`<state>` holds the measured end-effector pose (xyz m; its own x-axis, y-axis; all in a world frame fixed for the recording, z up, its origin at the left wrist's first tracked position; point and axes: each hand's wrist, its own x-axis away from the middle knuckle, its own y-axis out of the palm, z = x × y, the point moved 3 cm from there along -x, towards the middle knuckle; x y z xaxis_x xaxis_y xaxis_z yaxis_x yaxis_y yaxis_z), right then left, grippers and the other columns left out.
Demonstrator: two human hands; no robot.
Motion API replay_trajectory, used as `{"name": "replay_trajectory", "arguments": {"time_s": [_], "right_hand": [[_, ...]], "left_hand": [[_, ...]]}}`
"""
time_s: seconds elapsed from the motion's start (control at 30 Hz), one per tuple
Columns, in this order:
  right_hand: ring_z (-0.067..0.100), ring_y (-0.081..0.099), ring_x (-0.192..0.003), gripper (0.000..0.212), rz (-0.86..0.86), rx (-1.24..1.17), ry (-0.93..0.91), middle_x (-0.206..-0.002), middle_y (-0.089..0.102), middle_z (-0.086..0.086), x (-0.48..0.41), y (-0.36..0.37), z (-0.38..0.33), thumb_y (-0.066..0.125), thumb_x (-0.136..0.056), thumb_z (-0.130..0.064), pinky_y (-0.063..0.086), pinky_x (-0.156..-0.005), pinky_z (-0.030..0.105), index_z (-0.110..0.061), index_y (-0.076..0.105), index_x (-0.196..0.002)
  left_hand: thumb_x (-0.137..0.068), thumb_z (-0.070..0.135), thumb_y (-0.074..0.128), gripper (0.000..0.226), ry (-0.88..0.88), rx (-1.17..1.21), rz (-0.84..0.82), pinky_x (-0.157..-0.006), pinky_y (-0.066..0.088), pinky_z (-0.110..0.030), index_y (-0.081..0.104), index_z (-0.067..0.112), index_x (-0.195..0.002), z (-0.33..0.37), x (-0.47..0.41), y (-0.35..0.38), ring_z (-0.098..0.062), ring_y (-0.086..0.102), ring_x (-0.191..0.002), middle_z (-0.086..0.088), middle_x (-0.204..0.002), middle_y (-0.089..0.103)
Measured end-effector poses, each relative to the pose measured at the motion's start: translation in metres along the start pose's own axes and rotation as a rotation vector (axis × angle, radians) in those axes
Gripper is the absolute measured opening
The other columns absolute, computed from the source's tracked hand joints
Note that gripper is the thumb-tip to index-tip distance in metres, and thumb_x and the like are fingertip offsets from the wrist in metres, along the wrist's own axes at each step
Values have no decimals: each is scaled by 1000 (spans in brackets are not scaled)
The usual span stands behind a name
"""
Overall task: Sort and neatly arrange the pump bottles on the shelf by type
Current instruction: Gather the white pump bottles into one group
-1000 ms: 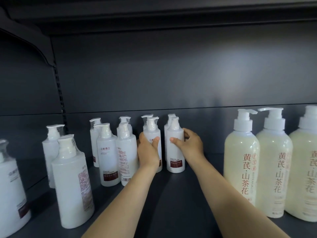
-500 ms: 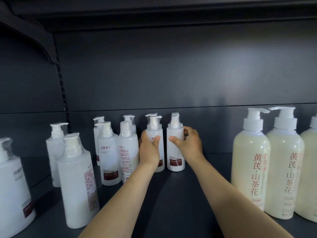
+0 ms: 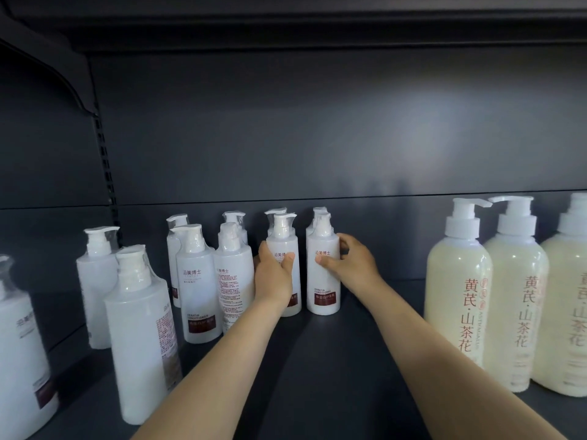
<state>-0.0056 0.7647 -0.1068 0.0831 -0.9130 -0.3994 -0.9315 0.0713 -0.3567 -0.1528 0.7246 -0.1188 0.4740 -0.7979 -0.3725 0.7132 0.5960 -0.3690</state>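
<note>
Alignment of the small conditioner bottles (image 3: 197, 290) was, as I judged it, the step in hand. My left grip (image 3: 273, 277) was wrapped round the third front bottle (image 3: 283, 242), thumb laid across its label. My right grip (image 3: 352, 265) held the end bottle (image 3: 322, 281), thumb on the label and fingers curled round its far side. Both stood upright on the shelf (image 3: 333, 360), close beside each other with a narrow gap between, and each had a twin right behind it. Two more pairs of the same kind stood just to the left; one front bottle (image 3: 233, 281) there seemed turned, showing small print rather than the dark label band. Larger white bottles (image 3: 139, 328) stood farther left, and tall yellowish bottles (image 3: 457, 296) stood well apart on the right. The next move, I reckoned, called for sliding my two bottles level with their neighbours, labels square to the front and gaps even. Being tall and narrow, they could tip into the twins behind, so a low, gentle hold seemed wise. After that the turned bottle would want rotating.
</note>
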Motion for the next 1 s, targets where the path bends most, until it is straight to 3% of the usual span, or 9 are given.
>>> {"name": "replay_trajectory", "arguments": {"time_s": [0.23, 0.3, 0.37, 0.4, 0.47, 0.53, 0.6, 0.83, 1.0], "right_hand": [[21, 59, -106, 35, -96, 283, 31, -117, 63, 6, 8, -12, -13, 66, -85, -22, 46, -82, 28, -7, 56, -115], [21, 59, -101, 31, -119, 367, 25, -114, 63, 7, 13, -14, -17, 62, -87, -27, 44, -78, 27, -6, 58, -111], [19, 55, -92, 30, -125, 438, 9, -111, 63, 8, 20, -18, -23, 59, -89, -29, 41, -74, 26, -6, 58, -108], [17, 53, -89, 30, -133, 473, -1, -110, 64, 9, 24, -20, -26, 56, -91, -29, 40, -73, 26, -5, 58, -108], [17, 50, -87, 29, -173, 553, -31, -109, 63, 11, 34, -24, -36, 52, -93, -27, 38, -73, 25, -3, 58, -109], [18, 49, -86, 28, -246, 668, -66, -106, 61, 11, 47, -30, -47, 50, -94, -26, 36, -72, 25, -3, 58, -106], [21, 52, -91, 30, -327, 775, -92, -109, 60, 10, 61, -35, -56, 51, -93, -28, 39, -75, 27, -2, 58, -107], [24, 54, -108, 43, -456, 1010, -168, -120, 58, 5, 111, -52, -73, 58, -87, -39, 44, -85, 32, -11, 54, -119], [23, 54, -114, 48, -494, 1019, -170, -126, 57, 4, 151, -66, -77, 58, -87, -42, 44, -95, 34, -13, 52, -125]], "left_hand": [[-96, 24, 48, 69, -275, -76, -135, -110, 31, -47, 7, 1, -147, 8, 10, 2, -35, 37, -133, -19, -147, 33], [-94, 18, 49, 62, -291, -189, -222, -106, 38, -44, 17, -3, -143, 14, 17, 0, -36, 45, -126, -23, -142, 39], [-91, 12, 49, 24, -201, -320, -313, -88, 51, -36, 50, -1, -110, 21, 26, -6, -29, 60, -99, -16, -114, 58], [-90, 11, 49, 10, -160, -401, -360, -72, 52, -28, 52, 3, -85, 25, 32, -10, -23, 59, -81, -10, -94, 59], [-90, 11, 52, 22, -109, -550, -403, -52, 38, -22, 44, 6, -69, 28, 43, -20, -16, 49, -64, -4, -74, 48], [-89, 13, 55, 14, -9, -635, -412, -59, 39, -24, 55, -1, -88, 32, 53, -33, -21, 57, -78, -9, -85, 54], [-90, 17, 54, 24, 102, -670, -395, -67, 39, -26, 57, -2, -104, 37, 68, -48, -26, 57, -88, -14, -103, 60], [-94, 31, 46, 29, 408, -871, -408, -81, 47, -34, 53, 7, -109, 51, 121, -92, -26, 57, -98, -9, -109, 57], [-96, 38, 40, 36, 497, -1065, -405, -78, 44, -34, 52, 11, -117, 62, 164, -118, -25, 55, -102, -7, -112, 55]]}}
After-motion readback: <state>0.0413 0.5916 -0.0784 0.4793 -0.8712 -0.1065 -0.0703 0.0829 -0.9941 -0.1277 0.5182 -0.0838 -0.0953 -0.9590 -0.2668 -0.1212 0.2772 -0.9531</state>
